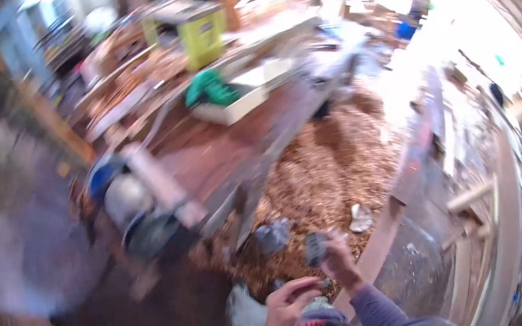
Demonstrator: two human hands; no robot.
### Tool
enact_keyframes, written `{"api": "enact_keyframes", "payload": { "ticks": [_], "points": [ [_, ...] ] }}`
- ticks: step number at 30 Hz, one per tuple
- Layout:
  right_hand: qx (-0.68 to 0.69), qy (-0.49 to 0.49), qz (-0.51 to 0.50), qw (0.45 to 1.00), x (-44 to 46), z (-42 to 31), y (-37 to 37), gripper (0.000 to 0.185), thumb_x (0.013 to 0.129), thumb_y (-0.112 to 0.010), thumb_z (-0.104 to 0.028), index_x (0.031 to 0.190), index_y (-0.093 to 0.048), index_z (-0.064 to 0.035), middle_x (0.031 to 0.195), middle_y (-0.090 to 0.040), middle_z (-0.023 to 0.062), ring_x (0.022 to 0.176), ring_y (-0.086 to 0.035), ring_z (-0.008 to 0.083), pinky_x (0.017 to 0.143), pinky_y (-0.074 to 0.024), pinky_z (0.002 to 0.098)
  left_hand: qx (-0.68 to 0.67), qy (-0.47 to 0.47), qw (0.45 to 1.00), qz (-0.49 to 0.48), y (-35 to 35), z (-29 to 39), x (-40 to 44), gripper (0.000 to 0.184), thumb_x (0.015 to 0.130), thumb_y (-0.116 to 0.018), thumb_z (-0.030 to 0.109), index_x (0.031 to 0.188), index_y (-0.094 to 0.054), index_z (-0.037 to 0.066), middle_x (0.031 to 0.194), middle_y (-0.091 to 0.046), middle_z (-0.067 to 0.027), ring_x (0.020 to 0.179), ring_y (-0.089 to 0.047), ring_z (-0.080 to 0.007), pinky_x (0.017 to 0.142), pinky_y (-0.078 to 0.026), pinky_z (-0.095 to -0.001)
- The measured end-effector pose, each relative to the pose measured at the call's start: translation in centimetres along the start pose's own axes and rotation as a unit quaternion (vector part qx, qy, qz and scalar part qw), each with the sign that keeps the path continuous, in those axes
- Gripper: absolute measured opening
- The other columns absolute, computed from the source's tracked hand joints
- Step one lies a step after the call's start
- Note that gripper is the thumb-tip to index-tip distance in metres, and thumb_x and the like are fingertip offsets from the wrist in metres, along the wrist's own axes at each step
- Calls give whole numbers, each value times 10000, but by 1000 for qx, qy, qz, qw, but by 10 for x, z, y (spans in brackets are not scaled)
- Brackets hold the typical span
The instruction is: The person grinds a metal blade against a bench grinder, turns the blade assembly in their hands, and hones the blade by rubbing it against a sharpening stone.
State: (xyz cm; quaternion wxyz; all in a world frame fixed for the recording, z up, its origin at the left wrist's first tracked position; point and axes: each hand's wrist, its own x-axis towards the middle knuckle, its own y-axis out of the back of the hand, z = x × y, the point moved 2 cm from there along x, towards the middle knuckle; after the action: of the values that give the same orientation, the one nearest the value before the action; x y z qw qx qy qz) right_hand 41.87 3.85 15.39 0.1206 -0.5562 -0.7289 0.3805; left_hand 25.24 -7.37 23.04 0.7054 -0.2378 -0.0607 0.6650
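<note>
My right hand (339,261) is closed around a dark grey blocky object (315,248), held up in front of my body; blur hides its exact kind. Lower and to the left is my left hand (289,305), its fingers stretched out toward the right and apart from the thumb, with nothing clearly in them. A small dark shape shows near its fingertips, too blurred to name. Beneath both hands lie brown wood shavings (318,181), with a grey crumpled lump (273,236) and a whitish scrap (360,217) on them.
On the left stands a machine with a rounded metal housing (129,199). Behind it, a wooden bench (224,145) carries a white tray (245,105) with green cloth (212,89). A yellow-green machine (200,39) stands farther back. Long boards (492,242) lie along the right.
</note>
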Motion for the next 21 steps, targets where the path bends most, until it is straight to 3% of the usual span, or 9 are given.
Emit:
{"api": "enact_keyframes", "payload": {
  "ticks": [2,4,6,12,14,16,18,20,21],
  "points": [
    [-112,83,-5,990,-10,16,37,375,983,-566,-285,1271,-584,-46,1111,-674,95,956,-685,223,836,-588,411,100,-62,984,-131,13,5,-17,317,945,-656,2,1261,-646,4,1108,-727,-96,1018,-673,-155,914,-529,-289],
    [22,15,85,996,-18,31,69,478,997,-537,-388,1317,-550,-34,1135,-665,127,991,-671,254,884,-586,425,121,22,958,-259,34,48,-44,290,955,-653,54,1238,-635,-3,1095,-722,-115,995,-689,-192,835,-559,-326],
    [127,18,79,989,-25,39,64,466,953,-602,-409,1288,-592,-84,1158,-681,111,965,-679,265,850,-592,398,201,-135,911,-333,67,99,-65,311,956,-665,86,1259,-633,22,1138,-711,-150,1030,-696,-277,851,-568,-363],
    [153,4,89,984,-30,69,57,554,866,-753,-277,1311,-570,-1,1209,-666,146,992,-652,261,930,-560,389,158,-235,926,-251,198,293,-136,309,897,-691,-15,1200,-653,-64,1199,-656,-298,1162,-647,-413,918,-571,-495],
    [171,25,90,981,-30,68,40,516,871,-739,-211,1302,-568,16,1201,-671,162,985,-654,257,904,-563,376,74,-327,900,-277,242,321,-125,251,927,-684,61,1158,-677,-38,1130,-663,-327,1026,-689,-457,785,-607,-531],
    [172,27,122,977,-27,66,27,528,856,-742,-205,1298,-566,25,1210,-668,184,980,-654,258,880,-564,372,147,-425,892,-40,250,331,-94,210,936,-691,100,1107,-698,-21,1029,-691,-260,893,-710,-357,717,-601,-427],
    [192,68,63,977,-24,64,13,520,882,-706,-259,1291,-568,30,1182,-669,192,974,-652,258,871,-565,377,401,-312,859,70,260,358,-29,193,931,-699,109,1088,-701,-2,983,-702,-170,821,-678,-225,715,-554,-326],
    [230,82,100,965,-33,57,-3,508,896,-689,-283,1286,-574,20,1146,-670,185,948,-647,252,856,-566,374,523,-184,830,64,244,377,42,210,925,-704,106,1095,-699,-18,987,-715,-100,935,-682,-141,813,-559,-292],
    [215,93,113,965,-39,56,-3,501,898,-686,-289,1284,-578,10,1132,-671,178,934,-644,249,847,-566,369,544,-208,813,30,250,373,85,229,918,-709,116,1103,-697,-19,1008,-722,-112,951,-687,-161,817,-558,-305]
  ]
}}
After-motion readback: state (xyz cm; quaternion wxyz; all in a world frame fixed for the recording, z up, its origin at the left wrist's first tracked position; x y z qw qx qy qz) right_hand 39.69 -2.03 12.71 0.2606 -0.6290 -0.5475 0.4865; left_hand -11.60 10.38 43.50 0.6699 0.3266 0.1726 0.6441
